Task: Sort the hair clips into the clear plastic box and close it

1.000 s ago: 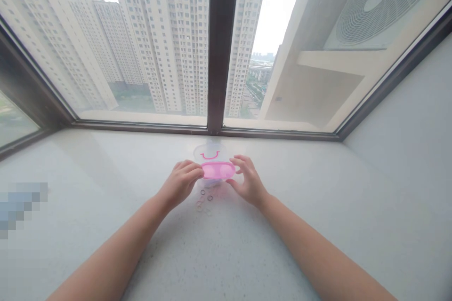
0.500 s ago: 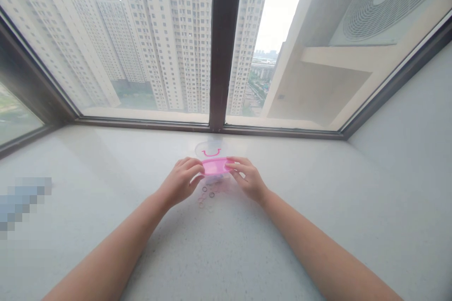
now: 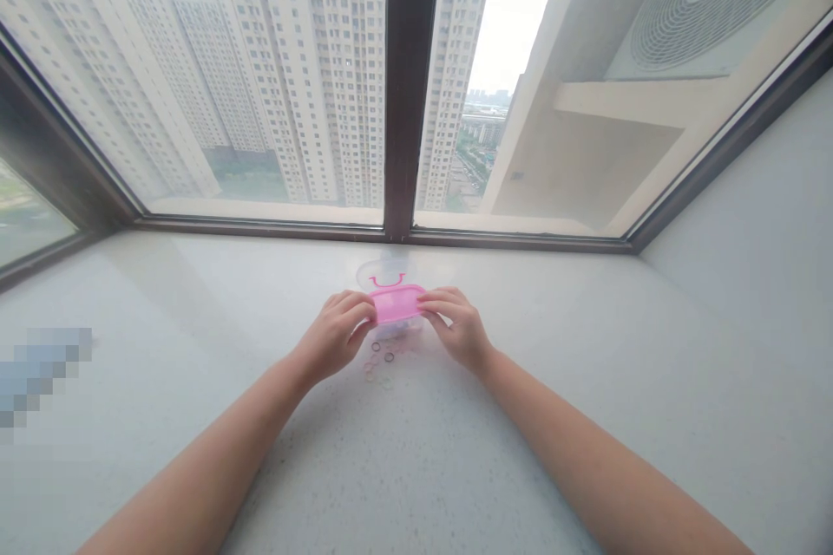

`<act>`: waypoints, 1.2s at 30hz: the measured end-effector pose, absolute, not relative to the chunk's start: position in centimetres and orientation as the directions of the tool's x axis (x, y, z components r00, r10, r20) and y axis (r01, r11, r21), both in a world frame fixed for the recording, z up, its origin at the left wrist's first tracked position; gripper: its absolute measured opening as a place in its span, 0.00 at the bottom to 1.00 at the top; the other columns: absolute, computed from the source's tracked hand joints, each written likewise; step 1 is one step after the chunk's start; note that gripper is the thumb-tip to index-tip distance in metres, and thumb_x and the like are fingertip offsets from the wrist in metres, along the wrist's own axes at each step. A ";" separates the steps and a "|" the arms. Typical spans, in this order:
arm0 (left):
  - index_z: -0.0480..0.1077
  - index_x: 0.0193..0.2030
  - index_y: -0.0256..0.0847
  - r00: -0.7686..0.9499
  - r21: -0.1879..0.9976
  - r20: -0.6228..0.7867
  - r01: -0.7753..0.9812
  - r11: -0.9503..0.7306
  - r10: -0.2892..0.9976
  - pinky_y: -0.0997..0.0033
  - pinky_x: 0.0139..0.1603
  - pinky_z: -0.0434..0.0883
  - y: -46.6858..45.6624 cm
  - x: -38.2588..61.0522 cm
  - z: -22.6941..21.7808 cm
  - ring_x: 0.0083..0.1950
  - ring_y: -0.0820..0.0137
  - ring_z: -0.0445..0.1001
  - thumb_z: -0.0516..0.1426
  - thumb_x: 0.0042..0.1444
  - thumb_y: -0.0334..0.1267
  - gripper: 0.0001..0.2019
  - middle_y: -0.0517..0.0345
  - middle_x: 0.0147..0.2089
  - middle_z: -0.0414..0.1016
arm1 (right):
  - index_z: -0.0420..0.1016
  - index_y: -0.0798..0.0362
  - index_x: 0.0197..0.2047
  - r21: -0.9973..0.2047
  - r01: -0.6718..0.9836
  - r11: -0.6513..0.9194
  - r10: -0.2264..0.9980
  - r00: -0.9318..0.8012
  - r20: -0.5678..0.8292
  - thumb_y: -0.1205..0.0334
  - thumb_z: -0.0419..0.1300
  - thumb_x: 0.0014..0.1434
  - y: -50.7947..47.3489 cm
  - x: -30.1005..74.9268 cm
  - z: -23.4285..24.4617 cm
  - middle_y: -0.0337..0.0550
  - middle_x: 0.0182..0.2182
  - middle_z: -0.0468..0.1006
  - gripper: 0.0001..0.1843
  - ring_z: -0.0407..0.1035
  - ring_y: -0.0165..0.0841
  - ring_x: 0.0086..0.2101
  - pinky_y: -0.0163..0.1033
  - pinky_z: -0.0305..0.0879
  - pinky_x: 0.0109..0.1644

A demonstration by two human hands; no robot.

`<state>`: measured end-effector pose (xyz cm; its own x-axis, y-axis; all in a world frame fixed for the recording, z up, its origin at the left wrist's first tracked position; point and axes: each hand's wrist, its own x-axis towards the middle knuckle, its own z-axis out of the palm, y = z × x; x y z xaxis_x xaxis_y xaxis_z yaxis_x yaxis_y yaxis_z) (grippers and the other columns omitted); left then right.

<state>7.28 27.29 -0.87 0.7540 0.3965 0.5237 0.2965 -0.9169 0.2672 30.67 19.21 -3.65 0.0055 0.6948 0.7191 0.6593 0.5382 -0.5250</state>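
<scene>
A small pink plastic box (image 3: 396, 303) with a clear lid and a pink handle (image 3: 386, 281) stands on the pale window ledge (image 3: 195, 364). My left hand (image 3: 334, 335) pinches its left end and my right hand (image 3: 459, 329) pinches its right end, fingers closed on it. Several tiny rubber rings (image 3: 380, 360) lie loose on the ledge just in front of the box, between my wrists.
The dark window frame (image 3: 403, 87) rises right behind the box, with glass either side. A white wall (image 3: 748, 217) closes the ledge on the right. A blurred patch (image 3: 39, 373) sits at the far left.
Both hands have drawn closer together on the pink box, and its pink body now looks narrower and turned more upright than a second ago.
</scene>
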 end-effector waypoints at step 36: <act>0.71 0.41 0.41 0.620 0.264 0.646 0.367 -0.892 0.446 0.56 0.53 0.67 28.5 7.2 -2.1 0.50 0.64 0.74 0.55 0.58 0.32 0.06 0.51 0.47 0.77 | 0.65 0.51 0.61 -0.275 0.815 0.510 0.722 -0.232 0.652 0.72 0.56 0.57 18.8 31.3 -3.7 0.49 0.54 0.73 0.27 0.62 0.42 0.57 0.53 0.60 0.58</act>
